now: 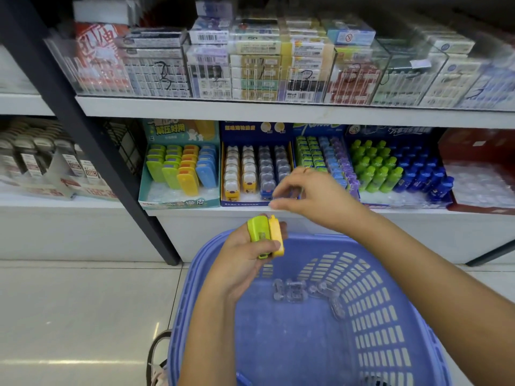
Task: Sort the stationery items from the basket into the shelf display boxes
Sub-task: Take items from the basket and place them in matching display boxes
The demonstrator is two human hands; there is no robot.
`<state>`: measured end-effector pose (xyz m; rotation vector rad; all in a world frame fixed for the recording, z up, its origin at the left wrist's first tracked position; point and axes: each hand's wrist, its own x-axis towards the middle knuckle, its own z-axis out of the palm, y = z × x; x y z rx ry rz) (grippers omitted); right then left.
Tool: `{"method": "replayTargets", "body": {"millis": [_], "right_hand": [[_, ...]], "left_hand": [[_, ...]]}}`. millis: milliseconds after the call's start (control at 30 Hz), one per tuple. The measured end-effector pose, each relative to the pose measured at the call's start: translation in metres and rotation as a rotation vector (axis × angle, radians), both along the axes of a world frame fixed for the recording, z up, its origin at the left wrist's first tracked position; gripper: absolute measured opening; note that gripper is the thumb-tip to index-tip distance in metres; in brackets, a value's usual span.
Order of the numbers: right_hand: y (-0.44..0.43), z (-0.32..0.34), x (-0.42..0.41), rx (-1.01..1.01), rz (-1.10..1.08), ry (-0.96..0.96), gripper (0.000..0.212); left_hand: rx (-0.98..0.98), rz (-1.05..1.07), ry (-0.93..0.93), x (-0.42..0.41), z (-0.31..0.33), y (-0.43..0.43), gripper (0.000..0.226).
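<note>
My left hand (242,263) grips two small cases side by side above the basket, a lime-green one (257,232) and a yellow one (276,235). The purple plastic basket (184,302) sits below, with a few clear-packaged items (292,292) on its floor. My right hand (312,196) is at the front of the blue display box (245,203) of bear-shaped items, its fingers curled; it is blurred, so I cannot tell whether it holds anything. To the left, the teal display box (178,203) holds rows of green, yellow and blue cases like those in my left hand.
Further right on the lower shelf stand a box of green and purple packs (323,160), green and blue bottles (401,171) and a red box (479,174). The upper shelf (250,110) carries clear bins of boxed goods. A black upright post (92,140) runs down the left.
</note>
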<state>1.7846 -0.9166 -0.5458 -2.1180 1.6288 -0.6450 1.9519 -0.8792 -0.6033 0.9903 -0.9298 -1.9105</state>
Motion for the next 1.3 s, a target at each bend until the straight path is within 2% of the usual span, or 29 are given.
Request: {"method": "replayTargets", "body": {"millis": [67, 100, 300, 433, 467, 533, 600, 667, 733, 800, 933, 1067, 1133, 1300], "right_hand": [[0.006, 0.001, 0.017, 0.227, 0.093, -0.075, 0.029], [0.008, 0.001, 0.024, 0.271, 0.106, -0.081, 0.028], [0.0, 0.001, 0.061, 0.27, 0.176, -0.075, 0.032], [-0.014, 0.004, 0.084, 0.323, 0.225, -0.111, 0.037], [-0.018, 0.006, 0.088, 0.332, 0.221, -0.16, 0.037], [-0.032, 0.007, 0.095, 0.353, 0.141, -0.386, 0.03], [-0.049, 0.006, 0.103, 0.368, 0.031, -0.697, 0.018], [-0.066, 0.007, 0.114, 0.32, -0.043, -0.819, 0.021], [-0.08, 0.007, 0.131, 0.226, -0.071, -0.771, 0.029], [-0.092, 0.004, 0.152, 0.084, -0.068, -0.604, 0.031], [-0.107, -0.005, 0.187, -0.17, 0.062, -0.121, 0.032], [-0.118, -0.02, 0.204, -0.158, 0.189, 0.109, 0.031], [-0.122, -0.027, 0.206, -0.141, 0.21, 0.158, 0.031], [-0.125, -0.034, 0.204, -0.212, 0.169, 0.077, 0.029]], "left_hand": [[-0.078, -0.054, -0.056, 0.007, 0.002, 0.001, 0.04], [-0.118, -0.07, -0.092, 0.012, 0.004, 0.002, 0.041], [-0.339, -0.02, -0.425, 0.039, 0.011, 0.0, 0.059], [-0.39, 0.021, -0.434, 0.063, 0.012, -0.004, 0.056], [-0.389, 0.04, -0.424, 0.07, 0.012, -0.006, 0.054], [-0.348, 0.088, -0.39, 0.082, 0.011, -0.009, 0.052], [-0.214, 0.185, -0.327, 0.093, 0.005, -0.014, 0.059], [-0.079, 0.34, -0.219, 0.105, -0.002, -0.018, 0.058], [-0.023, 0.482, -0.095, 0.116, -0.006, -0.021, 0.038], [0.009, 0.576, 0.0, 0.128, -0.01, -0.024, 0.025], [0.064, 0.658, 0.136, 0.142, -0.016, -0.028, 0.019], [0.084, 0.682, 0.209, 0.146, -0.019, -0.029, 0.02], [0.082, 0.675, 0.232, 0.147, -0.02, -0.029, 0.021], [0.088, 0.656, 0.251, 0.151, -0.023, -0.028, 0.023]]}}
